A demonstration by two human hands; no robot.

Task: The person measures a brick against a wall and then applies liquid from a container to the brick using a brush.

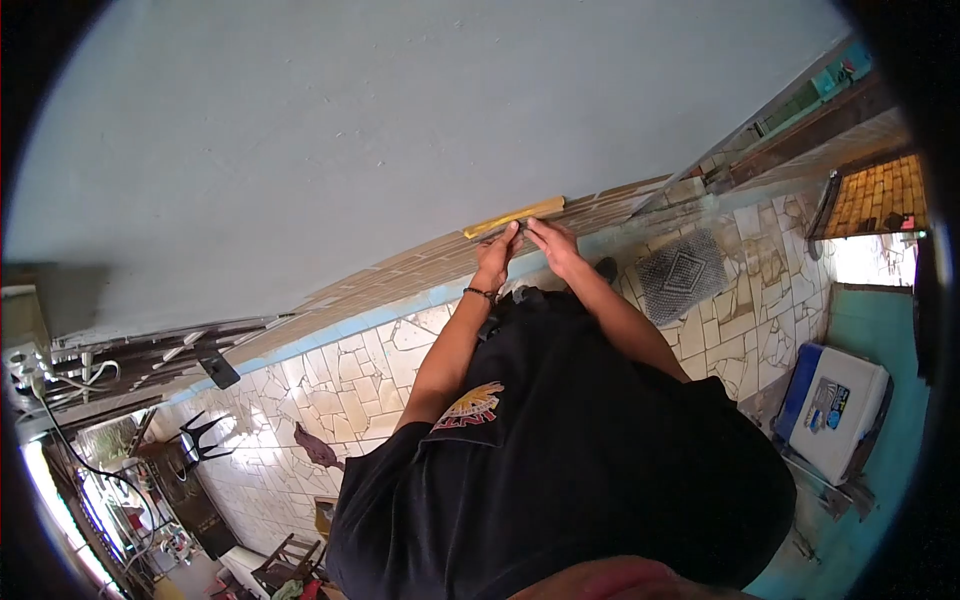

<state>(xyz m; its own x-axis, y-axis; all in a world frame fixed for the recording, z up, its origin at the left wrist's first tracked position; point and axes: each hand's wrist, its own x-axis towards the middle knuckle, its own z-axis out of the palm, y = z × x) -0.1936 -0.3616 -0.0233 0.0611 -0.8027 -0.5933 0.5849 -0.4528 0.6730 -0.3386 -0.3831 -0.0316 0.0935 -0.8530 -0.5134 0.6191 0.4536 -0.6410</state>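
A long yellow strip-like object (515, 217) lies against the lower part of the grey wall (400, 110), where the brick-patterned band (400, 262) begins. My left hand (496, 252), with a dark beaded bracelet on the wrist, is at the strip's lower edge, fingers pressed together. Beside it my right hand (553, 243) reaches to the same edge, its fingertips close to my left thumb. Both hands appear to grip the strip's near side, though the fingers' undersides are hidden.
Below is a stone-patterned floor (380, 365) with a grey mat (683, 275) at the right. A white and blue cooler (835, 410) stands far right. A dark stool (203, 438), a cloth (316, 445) and a wooden chair (290, 560) are at the left.
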